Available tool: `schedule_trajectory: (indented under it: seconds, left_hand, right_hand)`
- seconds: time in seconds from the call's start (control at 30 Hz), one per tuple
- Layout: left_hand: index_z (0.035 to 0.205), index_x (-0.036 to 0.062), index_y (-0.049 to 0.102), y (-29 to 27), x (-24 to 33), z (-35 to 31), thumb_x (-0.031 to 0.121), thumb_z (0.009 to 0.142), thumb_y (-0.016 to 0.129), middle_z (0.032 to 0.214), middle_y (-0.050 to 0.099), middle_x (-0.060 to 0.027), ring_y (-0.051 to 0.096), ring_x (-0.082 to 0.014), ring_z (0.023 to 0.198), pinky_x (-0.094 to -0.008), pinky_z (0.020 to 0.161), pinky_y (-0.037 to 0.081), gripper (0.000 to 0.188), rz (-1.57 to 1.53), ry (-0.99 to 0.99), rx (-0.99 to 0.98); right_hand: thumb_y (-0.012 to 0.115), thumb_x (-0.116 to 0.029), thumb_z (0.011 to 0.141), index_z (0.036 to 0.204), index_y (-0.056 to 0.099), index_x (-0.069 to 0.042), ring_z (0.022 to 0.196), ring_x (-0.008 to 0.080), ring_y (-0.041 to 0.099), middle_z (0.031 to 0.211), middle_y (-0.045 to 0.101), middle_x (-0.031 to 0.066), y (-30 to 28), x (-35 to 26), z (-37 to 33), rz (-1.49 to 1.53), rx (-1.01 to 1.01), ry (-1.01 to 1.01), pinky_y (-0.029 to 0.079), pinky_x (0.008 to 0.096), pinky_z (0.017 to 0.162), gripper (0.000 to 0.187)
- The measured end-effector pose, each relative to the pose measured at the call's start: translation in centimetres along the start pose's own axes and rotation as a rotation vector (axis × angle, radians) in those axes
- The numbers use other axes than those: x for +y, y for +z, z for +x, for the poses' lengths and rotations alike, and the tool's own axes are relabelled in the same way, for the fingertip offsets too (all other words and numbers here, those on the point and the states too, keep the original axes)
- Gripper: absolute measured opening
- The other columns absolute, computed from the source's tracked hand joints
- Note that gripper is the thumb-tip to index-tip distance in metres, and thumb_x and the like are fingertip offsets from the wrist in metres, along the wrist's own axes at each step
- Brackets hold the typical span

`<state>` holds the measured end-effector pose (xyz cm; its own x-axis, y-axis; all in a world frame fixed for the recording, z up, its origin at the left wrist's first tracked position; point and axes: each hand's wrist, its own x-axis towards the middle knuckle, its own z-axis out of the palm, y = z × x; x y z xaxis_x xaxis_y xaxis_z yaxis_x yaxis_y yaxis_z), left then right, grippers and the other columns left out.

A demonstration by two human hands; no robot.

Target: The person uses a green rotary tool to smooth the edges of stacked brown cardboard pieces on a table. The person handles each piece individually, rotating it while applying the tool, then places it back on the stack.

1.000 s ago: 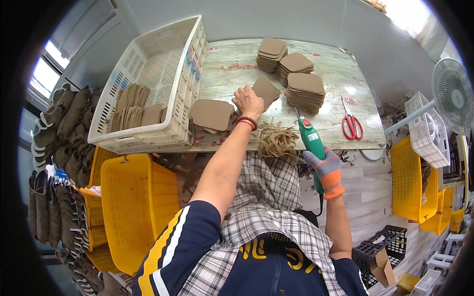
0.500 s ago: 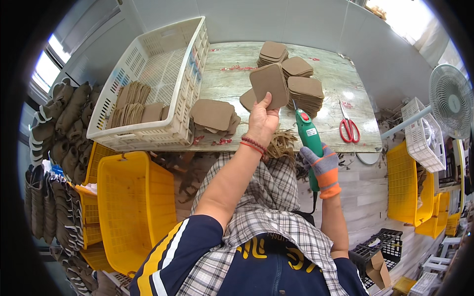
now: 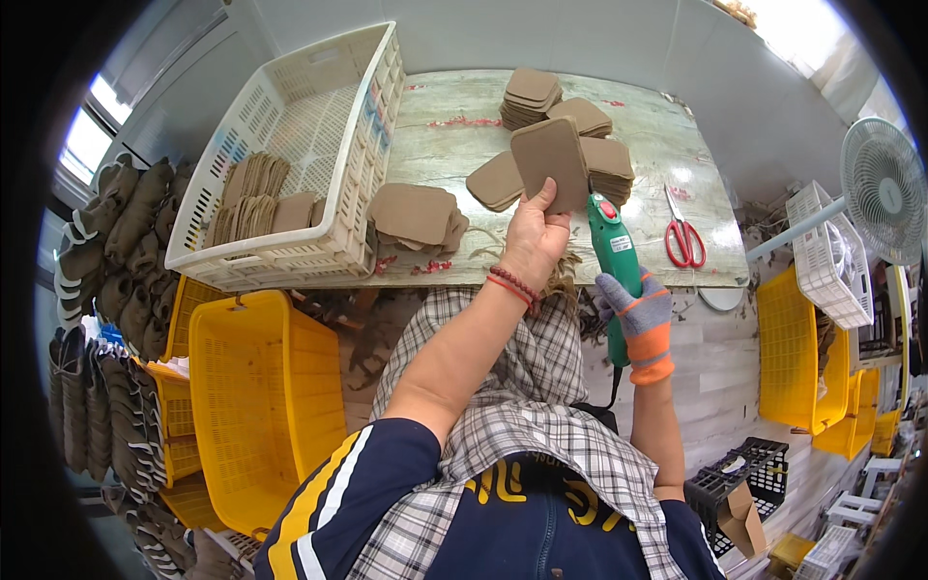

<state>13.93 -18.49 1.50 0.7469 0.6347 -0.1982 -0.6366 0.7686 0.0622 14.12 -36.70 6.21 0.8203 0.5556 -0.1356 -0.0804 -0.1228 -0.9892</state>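
My left hand [image 3: 538, 232] is closed on a flat brown piece with rounded corners [image 3: 549, 159], thumb on its face, raised over the table. In a grey and orange glove, my right hand [image 3: 638, 324] grips a green handheld power tool [image 3: 612, 237] with a red button and a cord. The tool's tip is by the right edge of the held piece; their exact contact is hidden. Behind stand stacks of similar brown pieces [image 3: 530, 95]. Another small pile [image 3: 495, 182] lies left of the held piece, and a further pile [image 3: 416, 213] is beside the white crate.
A white plastic crate [image 3: 271, 256] with brown pieces stands on the table's left. Red-handled scissors [image 3: 684, 242] lie to the right. Brown scraps [image 3: 564, 269] hang at the table's front edge. Yellow bins [image 3: 242, 387] and a fan [image 3: 882, 188] flank the table.
My left hand has moved the held piece slightly right, closer to the green tool. The tool has shifted a little right too.
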Motion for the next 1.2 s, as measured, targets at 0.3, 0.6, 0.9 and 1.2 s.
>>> schedule_trajectory:
  seconds: [0.3, 0.6, 0.9, 1.2]
  left_hand:
    - [0.117, 0.0006, 0.049, -0.9, -0.8, -1.9, 0.0, 0.088, 0.057, 0.115, 0.058, -0.0118, 0.056, -0.0248, 0.108, -0.0389, 0.098, 0.047, 0.03, 0.169, -0.063, -0.051]
    - [0.113, 0.004, 0.054, -3.6, -0.6, -2.7, 0.001, 0.087, 0.059, 0.108, 0.062, -0.0087, 0.06, -0.0204, 0.099, -0.0361, 0.088, 0.051, 0.027, 0.329, -0.099, -0.102]
    - [0.111, 0.0026, 0.059, -2.9, 4.3, -2.7, -0.003, 0.084, 0.06, 0.103, 0.066, -0.0074, 0.064, -0.016, 0.091, -0.0305, 0.079, 0.053, 0.027, 0.694, -0.108, -0.23]
    - [0.112, -0.0007, 0.059, -1.9, 9.8, -2.1, -0.006, 0.08, 0.062, 0.103, 0.066, -0.0062, 0.063, -0.0122, 0.089, -0.0251, 0.081, 0.051, 0.033, 1.185, -0.143, -0.317]
  right_hand:
    - [0.074, -0.019, 0.078, 0.095, 0.059, -0.002, 0.052, 0.0074, 0.053, 0.067, 0.058, 0.0006, -1.1, 0.2, 0.9, -0.118, 0.027, -0.035, 0.043, 0.0216, 0.048, 0.028]
    - [0.076, -0.019, 0.076, 0.097, 0.061, 0.0, 0.052, 0.0056, 0.051, 0.065, 0.057, -0.0002, -1.9, -0.1, 1.1, 0.0, 0.034, -0.042, 0.041, 0.0212, 0.047, 0.032]
    - [0.077, -0.024, 0.075, 0.097, 0.061, 0.001, 0.052, 0.0068, 0.052, 0.066, 0.059, 0.0011, -4.8, -0.6, 0.0, -0.114, -0.098, 0.036, 0.042, 0.0216, 0.048, 0.037]
    - [0.082, -0.026, 0.07, 0.103, 0.061, 0.002, 0.055, 0.0057, 0.051, 0.068, 0.06, 0.0012, -4.7, 0.4, -1.0, -0.285, -0.176, 0.065, 0.043, 0.0222, 0.05, 0.047]
